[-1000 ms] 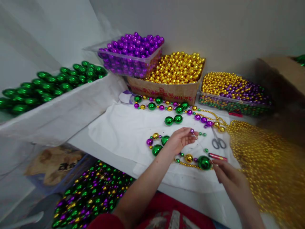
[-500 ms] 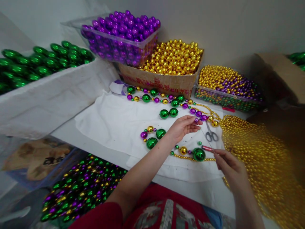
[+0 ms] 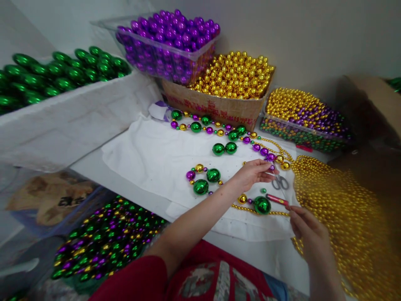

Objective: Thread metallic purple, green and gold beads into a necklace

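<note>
My left hand [image 3: 255, 173] is closed in a pinch at a small purple bead [image 3: 272, 167], just above the scissors [image 3: 280, 182] and partly covering them. A thin, faint thread runs down from there to my right hand [image 3: 308, 228], whose fingertips are pinched together on it. Beside those fingertips a red stick-like object [image 3: 277, 200], perhaps a lighter, lies on the white cloth [image 3: 150, 159]. A loose small green bead [image 3: 263, 190] and a large green ball [image 3: 262, 205] on a bead strand are close by. My left forearm hides part of that strand.
Behind the cloth stand a clear tub of purple balls [image 3: 200, 53], a cardboard box [image 3: 213, 106] of gold balls and a bin of small mixed beads [image 3: 300, 127]. A white foam box [image 3: 78, 110] is at left. Gold bead strands [image 3: 341, 213] pile up at right.
My left hand has shifted right with the purple bead and now overlaps the scissors. My right hand stays pinched near the red stick. The whole view has shifted slightly.
</note>
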`<state>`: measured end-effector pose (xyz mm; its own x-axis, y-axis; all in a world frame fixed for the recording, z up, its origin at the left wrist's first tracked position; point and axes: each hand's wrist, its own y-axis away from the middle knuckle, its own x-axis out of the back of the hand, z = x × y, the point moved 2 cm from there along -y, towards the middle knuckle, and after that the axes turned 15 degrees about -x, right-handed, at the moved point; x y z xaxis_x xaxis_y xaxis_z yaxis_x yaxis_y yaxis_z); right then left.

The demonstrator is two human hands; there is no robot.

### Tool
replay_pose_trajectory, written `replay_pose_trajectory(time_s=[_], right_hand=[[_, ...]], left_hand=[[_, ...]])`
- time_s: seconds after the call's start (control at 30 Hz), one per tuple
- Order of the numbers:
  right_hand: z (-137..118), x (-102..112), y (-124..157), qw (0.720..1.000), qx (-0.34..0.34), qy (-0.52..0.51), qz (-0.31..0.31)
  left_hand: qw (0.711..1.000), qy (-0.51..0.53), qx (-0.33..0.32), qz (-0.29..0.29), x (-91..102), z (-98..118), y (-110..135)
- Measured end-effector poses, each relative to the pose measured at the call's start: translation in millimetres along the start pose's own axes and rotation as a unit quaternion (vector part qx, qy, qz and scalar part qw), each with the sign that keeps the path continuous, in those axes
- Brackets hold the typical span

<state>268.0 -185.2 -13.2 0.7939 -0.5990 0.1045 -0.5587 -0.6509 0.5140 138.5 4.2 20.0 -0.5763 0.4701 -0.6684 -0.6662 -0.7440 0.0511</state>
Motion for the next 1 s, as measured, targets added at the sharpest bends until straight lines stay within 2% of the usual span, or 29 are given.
replay_pose_trajectory(time_s=[0.27, 0.43, 0.57, 0.8, 1.0], right_hand=[[-2.2, 1.4, 2.6, 1.0, 0.013, 0.014, 0.013], [-5.2, -2.9, 5.4, 1.0, -0.017, -0.005, 0.023], [-10.5, -11.1, 7.5, 1.0, -0.017, -0.005, 0.003], [-33.5, -27.0, 12.1, 0.996, 0.073, 0.059, -0.013], [-41.1, -33.8, 15.1, 0.995, 0.08, 0.049, -0.016]], left_hand=[[1.0, 0.011, 0.001, -0.01, -1.6, -7.3, -1.1], [1.0, 0.0, 0.003, -0.017, 4.1, -3.0, 1.1], [1.0, -0.013, -0.004, -0.018, 11.9, 6.6, 2.8], [0.998, -0.037, -0.013, -0.048, 14.9, 36.2, 7.9], [0.996, -0.057, -0.026, -0.07, 15.1, 50.4, 7.4]])
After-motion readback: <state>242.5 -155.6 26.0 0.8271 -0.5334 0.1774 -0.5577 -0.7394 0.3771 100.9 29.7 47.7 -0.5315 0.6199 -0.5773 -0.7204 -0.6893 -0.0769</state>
